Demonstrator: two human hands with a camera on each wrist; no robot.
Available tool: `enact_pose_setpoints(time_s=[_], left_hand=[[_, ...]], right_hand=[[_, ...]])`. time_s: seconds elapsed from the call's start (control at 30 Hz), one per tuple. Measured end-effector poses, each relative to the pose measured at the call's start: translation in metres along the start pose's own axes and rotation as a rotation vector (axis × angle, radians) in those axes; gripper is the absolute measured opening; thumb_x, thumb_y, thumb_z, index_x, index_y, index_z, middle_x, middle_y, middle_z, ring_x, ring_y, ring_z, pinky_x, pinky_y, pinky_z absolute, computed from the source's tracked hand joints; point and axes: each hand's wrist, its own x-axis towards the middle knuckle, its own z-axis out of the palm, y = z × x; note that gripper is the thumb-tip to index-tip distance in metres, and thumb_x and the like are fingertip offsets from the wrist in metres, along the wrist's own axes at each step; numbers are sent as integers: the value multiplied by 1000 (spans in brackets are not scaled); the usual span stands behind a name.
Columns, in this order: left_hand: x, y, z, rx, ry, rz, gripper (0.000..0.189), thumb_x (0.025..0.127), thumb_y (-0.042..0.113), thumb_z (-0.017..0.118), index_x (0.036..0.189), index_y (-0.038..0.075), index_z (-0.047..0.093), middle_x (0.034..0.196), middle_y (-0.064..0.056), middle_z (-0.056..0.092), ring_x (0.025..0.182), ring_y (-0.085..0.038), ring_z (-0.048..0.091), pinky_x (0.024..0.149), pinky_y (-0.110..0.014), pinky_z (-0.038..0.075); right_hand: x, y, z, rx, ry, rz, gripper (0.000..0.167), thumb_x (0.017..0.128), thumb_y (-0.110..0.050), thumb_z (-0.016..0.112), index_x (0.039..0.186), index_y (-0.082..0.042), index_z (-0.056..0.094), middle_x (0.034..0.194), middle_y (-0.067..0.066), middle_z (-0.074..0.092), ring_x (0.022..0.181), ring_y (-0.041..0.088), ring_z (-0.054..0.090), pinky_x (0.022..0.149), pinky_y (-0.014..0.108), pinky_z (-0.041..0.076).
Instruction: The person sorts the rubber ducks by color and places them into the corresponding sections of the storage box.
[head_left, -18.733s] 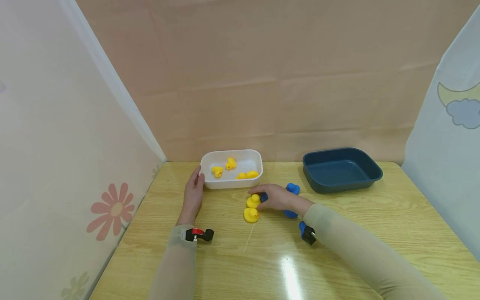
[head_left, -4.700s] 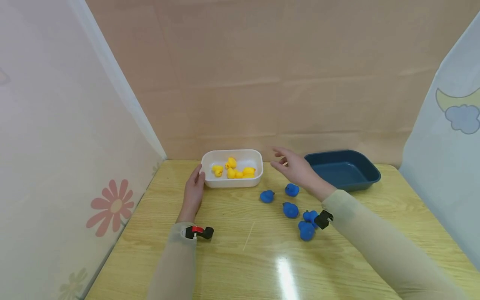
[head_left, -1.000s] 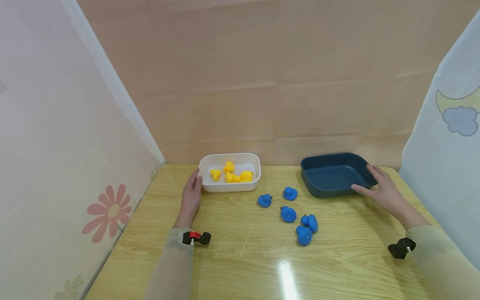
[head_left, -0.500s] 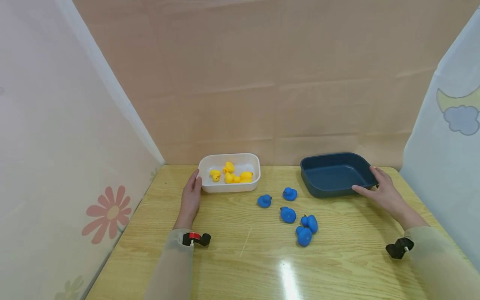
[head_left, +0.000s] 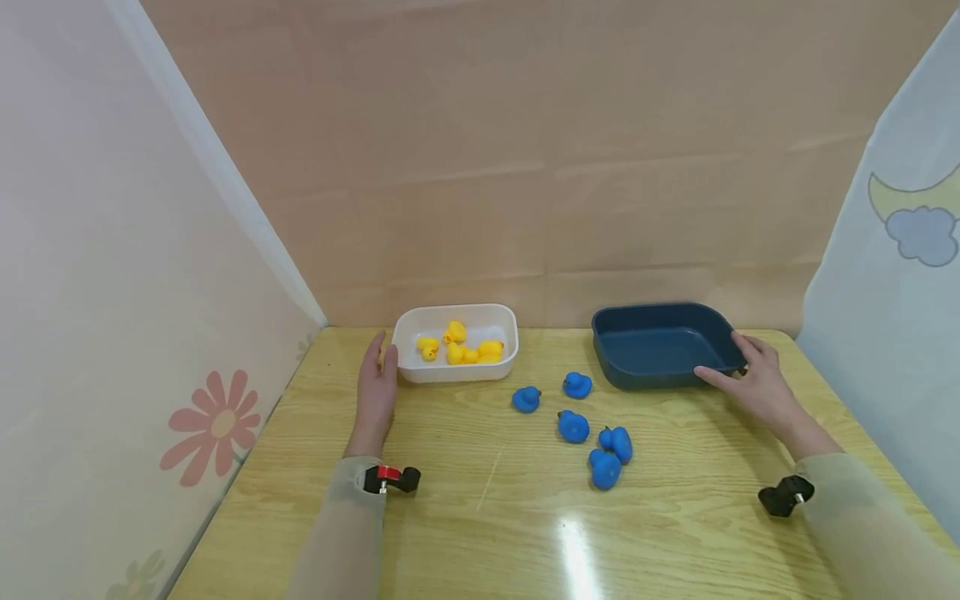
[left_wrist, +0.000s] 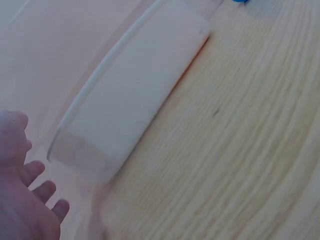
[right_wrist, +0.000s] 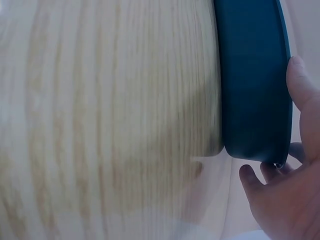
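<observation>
Left hand (head_left: 375, 396): fingers extended and slightly parted, holding nothing — just beside the left end of the white tray (head_left: 453, 373), which contains yellow ducks (head_left: 454, 355). Right hand (head_left: 767, 396): digits spread wide — thumb touching the near rim of the dark blue tray (head_left: 637, 377), fingers at its right end. On the wooden table (head_left: 450, 525), 5 blue ducks (head_left: 573, 427).

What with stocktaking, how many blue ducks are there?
5: one duck by the white box, one by the dark tray, one mid-group, a fourth and fifth together in front.
</observation>
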Motion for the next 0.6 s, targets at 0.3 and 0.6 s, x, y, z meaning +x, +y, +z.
enact_pose_setpoints(time_s=[0.3,0.6], left_hand=[[-15,29,8,99,103,181,56,118,29,54,166,1,46,171,-21,43,161,-39,34,133,-55,25],[-34,55,21,106,48,398,50,116,21,60,161,0,53,165,-20,52,156,-42,41,130,-61,30]], right_hand=[[-4,-3,7,25,52,-23,110,109,-48,71,173,5,-1,172,43,-10,140,72,32,106,83,37],[-3,-7,16,35,102,-48,107,108,-43,73,173,6,3,174,40,-9,137,71,39,105,81,40]])
